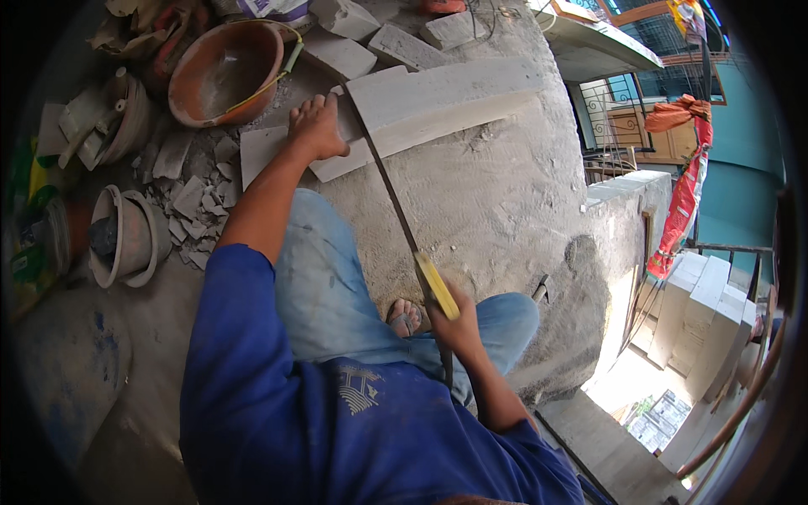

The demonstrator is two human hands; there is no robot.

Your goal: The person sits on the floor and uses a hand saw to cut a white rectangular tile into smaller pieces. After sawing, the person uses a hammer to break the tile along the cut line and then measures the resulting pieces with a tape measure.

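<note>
A long pale grey block [454, 97] lies on the dusty ground ahead of me. My left hand [318, 126] presses on its left part, with the thumb spread to the right and the fingers toward the far edge. Just right of that hand, the long dark blade of a hand saw [392, 187] crosses the block at a slant. My right hand [454, 318] is closed round the saw's yellow-sided handle, low between my knees. How deep the blade sits in the block cannot be made out.
Grey rubble [198, 206] lies left of my knee, beside a white bucket [126, 244]. An orange-brown basin [181, 105] stands beyond, with cut blocks [404, 49] at the back. A hammer-like tool [541, 289] lies by my right knee. More blocks [694, 295] are stacked far right.
</note>
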